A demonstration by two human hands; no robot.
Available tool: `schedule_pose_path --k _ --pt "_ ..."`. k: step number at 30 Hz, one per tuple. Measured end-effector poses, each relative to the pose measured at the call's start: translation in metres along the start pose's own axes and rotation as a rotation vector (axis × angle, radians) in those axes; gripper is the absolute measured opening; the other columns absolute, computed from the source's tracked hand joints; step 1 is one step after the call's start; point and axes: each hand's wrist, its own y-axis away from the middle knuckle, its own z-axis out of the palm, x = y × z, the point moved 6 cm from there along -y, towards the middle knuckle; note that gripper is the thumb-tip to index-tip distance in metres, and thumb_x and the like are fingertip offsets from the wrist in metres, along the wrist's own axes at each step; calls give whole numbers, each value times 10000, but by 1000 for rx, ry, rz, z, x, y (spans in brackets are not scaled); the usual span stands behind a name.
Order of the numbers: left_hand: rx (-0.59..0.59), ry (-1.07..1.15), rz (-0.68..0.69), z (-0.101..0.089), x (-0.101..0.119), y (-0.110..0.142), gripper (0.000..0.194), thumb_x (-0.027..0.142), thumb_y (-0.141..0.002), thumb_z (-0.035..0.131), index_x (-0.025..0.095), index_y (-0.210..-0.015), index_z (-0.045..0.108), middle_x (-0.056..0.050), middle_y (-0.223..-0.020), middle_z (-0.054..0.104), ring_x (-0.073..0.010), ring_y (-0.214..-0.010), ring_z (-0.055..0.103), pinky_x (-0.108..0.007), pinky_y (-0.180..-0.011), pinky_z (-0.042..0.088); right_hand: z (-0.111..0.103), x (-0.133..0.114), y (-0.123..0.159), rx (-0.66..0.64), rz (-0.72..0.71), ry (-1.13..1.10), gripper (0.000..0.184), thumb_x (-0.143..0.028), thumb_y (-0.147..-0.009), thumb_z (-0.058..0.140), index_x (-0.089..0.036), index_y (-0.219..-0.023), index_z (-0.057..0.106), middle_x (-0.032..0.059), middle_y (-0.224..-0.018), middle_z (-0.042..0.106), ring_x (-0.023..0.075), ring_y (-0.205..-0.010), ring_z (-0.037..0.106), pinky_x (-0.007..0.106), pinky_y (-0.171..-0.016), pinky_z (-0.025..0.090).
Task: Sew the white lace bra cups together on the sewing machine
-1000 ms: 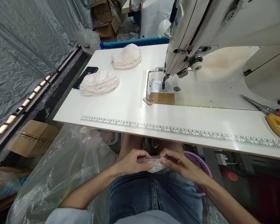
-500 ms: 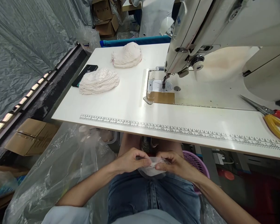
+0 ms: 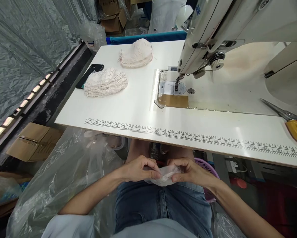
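A small piece of thin white fabric (image 3: 165,176) is stretched between my two hands above my lap, in front of the table edge. My left hand (image 3: 142,169) pinches its left side between thumb and fingers. On the other side, my right hand (image 3: 188,170) grips the fabric with the thumb on top and the fingers curled behind. Beyond the hands, on the table, lie a stack of white eyelet fabric pieces (image 3: 105,82) and a second pale stack (image 3: 136,54). A sewing machine (image 3: 200,49) stands to the right of them.
A ruler scale (image 3: 188,135) runs along the front of the white table (image 3: 133,109). Scissors (image 3: 290,115) with red and yellow handles lie at the right. A phone (image 3: 90,74) lies beside the near stack. Below are a purple basket (image 3: 207,168), plastic sheeting (image 3: 64,175) and a cardboard box (image 3: 35,141).
My right hand has shifted slightly right, and more of the white fabric shows between my hands. The camera view has moved a little.
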Motion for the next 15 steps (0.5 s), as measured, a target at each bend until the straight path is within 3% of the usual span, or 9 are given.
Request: schedule_pose_path --k 4,7,15 --pt "16 75 -113 -4 -9 4 305 413 -751 641 125 -817 714 -23 -717 652 -106 -650 550 -201 -621 426 1 -3 -3 26 -19 25 256 -398 -709 714 -147 -713 667 -6 -686 547 114 -640 501 227 -579 388" --pt "7 115 -172 -7 -16 8 292 360 -713 687 124 -882 715 -36 -730 681 -113 -652 577 -200 -617 436 -7 3 -1 74 13 7 243 -376 -698 728 -143 -700 657 -1 -682 558 118 -643 506 231 -583 397" --pt "-26 21 -131 -10 -14 11 251 291 -716 689 135 -909 722 -54 -715 709 -126 -631 612 -184 -578 441 -12 10 3 40 86 -6 259 -401 -668 741 -156 -709 671 10 -727 590 134 -681 540 249 -617 427"
